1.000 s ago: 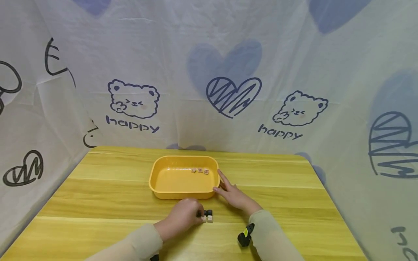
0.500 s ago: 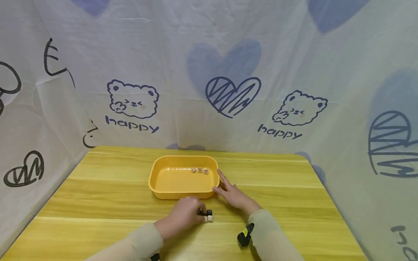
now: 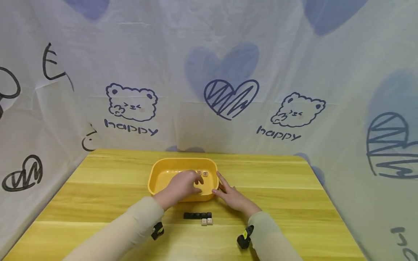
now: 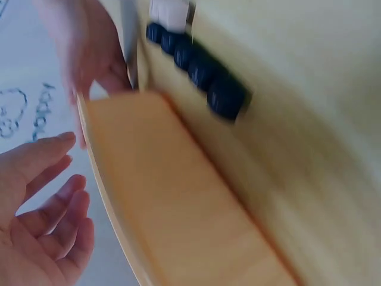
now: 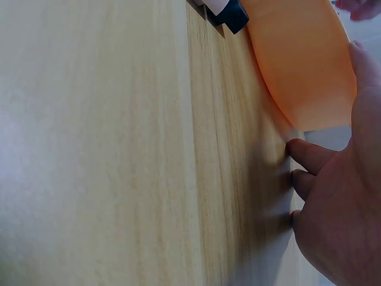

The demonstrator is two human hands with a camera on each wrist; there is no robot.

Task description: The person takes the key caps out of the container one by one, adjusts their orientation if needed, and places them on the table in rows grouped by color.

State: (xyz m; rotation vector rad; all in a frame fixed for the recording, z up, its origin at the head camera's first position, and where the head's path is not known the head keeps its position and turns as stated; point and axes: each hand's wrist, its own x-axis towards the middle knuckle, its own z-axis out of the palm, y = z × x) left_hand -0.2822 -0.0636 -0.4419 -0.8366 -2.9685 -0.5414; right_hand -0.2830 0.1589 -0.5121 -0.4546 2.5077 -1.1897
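Observation:
My left hand (image 3: 182,184) hovers over the yellow tray (image 3: 159,180), its thumb and fingers loosely curved and apart. Nothing shows between them in the left wrist view. My right hand (image 3: 234,198) rests against the tray's right end with fairly straight fingers, the thumb at the front corner. In the right wrist view, some of its fingertips (image 5: 294,147) touch the table. In front of the tray lies a row of black keycaps (image 3: 197,215). Two white keycaps (image 3: 207,221) sit below the row's right end. Small pinkish cubes with dark marks (image 3: 205,174) lie inside the tray, partly hidden by my left hand.
The tray stands on a yellow wood-grain table (image 3: 277,188). A white cloth (image 3: 183,119) printed with hearts and bears hangs behind and along both sides. Each wrist wears a black camera; the right one (image 3: 245,237) is close to the tabletop.
My left hand has left the keycaps and moved forward over the tray, uncovering the black row. My right hand stays at the tray's right end.

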